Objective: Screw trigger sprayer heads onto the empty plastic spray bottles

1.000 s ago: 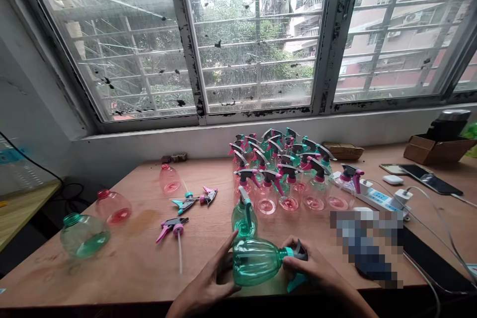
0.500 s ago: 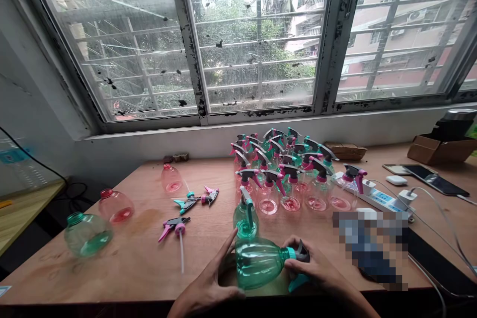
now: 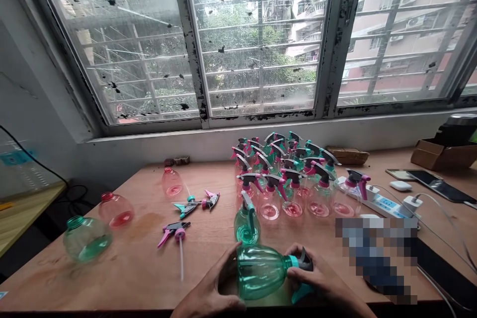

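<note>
The largest thing is the window (image 3: 261, 44), with bars, which fills the wall behind. Below it stretches the brown table (image 3: 126, 273); at the far left is the corner of a lighter table (image 3: 30, 213). On the brown table, right of the middle, a crowded group of spray bottles (image 3: 270, 203), pink and green, stands upright and takes the space towards the window. At the far right there is an open cardboard box (image 3: 432, 156). Nearer, a dark flat device (image 3: 443, 268) lies by the edge, partly hidden by a blurred patch. The power strip (image 3: 387, 206) and its cables lie close to the group's right side.

At the near edge, the held green bottle (image 3: 261, 273) lies sideways in the air between the hands. The right hand (image 3: 313, 278) has its fingers closed around the neck and sprayer. The left hand (image 3: 219, 283) curves its fingers and thumb about the base; whether they press, I cannot tell. Directly behind stands another green bottle (image 3: 244, 231), the nearest obstacle.

To the left are a green bottle without sprayer (image 3: 87, 241) and two pink ones (image 3: 117, 208). Between these and the group lie three loose sprayers (image 3: 174, 231). Smallest is a white case (image 3: 400, 186) beside the phones (image 3: 439, 186).
</note>
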